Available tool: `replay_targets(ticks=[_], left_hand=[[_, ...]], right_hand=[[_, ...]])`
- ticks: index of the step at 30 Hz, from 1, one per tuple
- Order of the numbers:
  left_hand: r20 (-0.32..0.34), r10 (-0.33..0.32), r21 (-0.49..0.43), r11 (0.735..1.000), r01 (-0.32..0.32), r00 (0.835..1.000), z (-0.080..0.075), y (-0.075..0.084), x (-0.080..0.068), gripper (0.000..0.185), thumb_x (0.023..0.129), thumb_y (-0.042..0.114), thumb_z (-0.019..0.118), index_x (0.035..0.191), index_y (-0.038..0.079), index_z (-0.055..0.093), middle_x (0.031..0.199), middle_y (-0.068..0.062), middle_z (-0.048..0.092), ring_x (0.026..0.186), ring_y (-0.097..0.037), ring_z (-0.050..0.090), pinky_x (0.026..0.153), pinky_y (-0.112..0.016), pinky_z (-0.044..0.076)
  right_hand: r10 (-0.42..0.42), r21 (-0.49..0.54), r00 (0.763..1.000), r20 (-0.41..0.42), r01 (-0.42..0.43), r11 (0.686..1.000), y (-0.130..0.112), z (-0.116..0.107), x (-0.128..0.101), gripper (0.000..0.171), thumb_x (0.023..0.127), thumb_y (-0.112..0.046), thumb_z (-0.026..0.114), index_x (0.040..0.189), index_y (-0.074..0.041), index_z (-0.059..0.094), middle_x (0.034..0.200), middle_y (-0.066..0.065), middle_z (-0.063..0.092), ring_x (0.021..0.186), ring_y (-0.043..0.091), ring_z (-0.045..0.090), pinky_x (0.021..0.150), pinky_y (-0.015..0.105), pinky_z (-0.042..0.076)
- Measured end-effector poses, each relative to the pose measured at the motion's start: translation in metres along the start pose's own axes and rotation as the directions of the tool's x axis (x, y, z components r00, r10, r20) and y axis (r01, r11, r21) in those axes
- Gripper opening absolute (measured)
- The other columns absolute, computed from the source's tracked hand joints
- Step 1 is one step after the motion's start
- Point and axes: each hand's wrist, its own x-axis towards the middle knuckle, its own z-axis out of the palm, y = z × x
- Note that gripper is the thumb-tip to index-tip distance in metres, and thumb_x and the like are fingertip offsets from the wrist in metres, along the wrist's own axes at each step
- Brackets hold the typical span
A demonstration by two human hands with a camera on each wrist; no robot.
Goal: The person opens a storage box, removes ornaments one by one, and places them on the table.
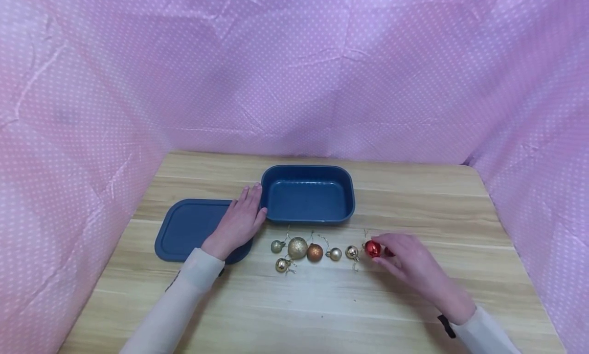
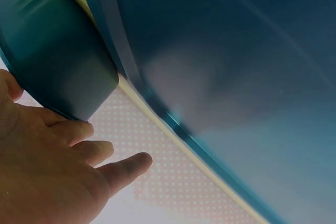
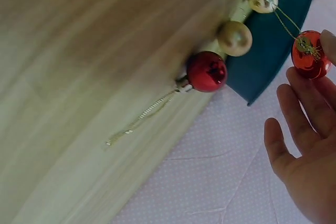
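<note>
My right hand [image 1: 411, 259] pinches a shiny red Christmas bauble [image 1: 372, 249] between thumb and fingertips. Its gold hanging cord [image 3: 287, 23] shows in the right wrist view. A second red bauble [image 3: 206, 72] lies on the table, mostly covered by that hand in the head view. To the left runs a row of baubles, among them a shiny gold one [image 1: 352, 252], a pale gold one [image 1: 336, 254] and a copper glitter one [image 1: 315, 252]. Fingers straight, my left hand [image 1: 236, 223] rests against the left side of a blue plastic box [image 1: 309, 222], its forearm crossing over the lid.
The blue lid [image 1: 190, 228] lies flat left of the box. A large gold glitter bauble [image 1: 297, 248], a small greenish one [image 1: 277, 246] and a shiny gold one [image 1: 282, 265] sit before the box. Pink dotted cloth [image 1: 313, 88] surrounds the wooden table [image 1: 294, 313].
</note>
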Motion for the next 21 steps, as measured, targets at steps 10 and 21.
replay_targets(ticks=[10, 21], left_hand=[[0.003, -0.005, -0.004, 1.000, 0.005, 1.000, -0.001, 0.000, -0.001, 0.068, 0.112, 0.036, 0.038, 0.165, -0.001, 0.015, 0.172, -0.016, 0.014, 0.157, -0.039, 0.013, 0.120, -0.064, 0.022], [0.006, -0.003, -0.002, 1.000, 0.003, 1.000, -0.001, -0.001, -0.001, 0.068, 0.112, 0.038, 0.037, 0.165, 0.000, 0.015, 0.172, -0.016, 0.014, 0.157, -0.039, 0.013, 0.120, -0.064, 0.022]], right_hand=[[0.013, -0.037, 0.997, 0.071, -0.011, 0.999, -0.003, 0.010, -0.008, 0.042, 0.091, -0.040, 0.074, 0.120, -0.009, 0.074, 0.124, 0.011, 0.071, 0.116, 0.036, 0.065, 0.093, 0.060, 0.051], [0.067, -0.099, 0.986, 0.155, -0.052, 0.994, -0.001, 0.019, -0.011, 0.046, 0.080, -0.035, 0.081, 0.118, -0.009, 0.077, 0.131, 0.016, 0.068, 0.125, 0.040, 0.058, 0.099, 0.061, 0.046]])
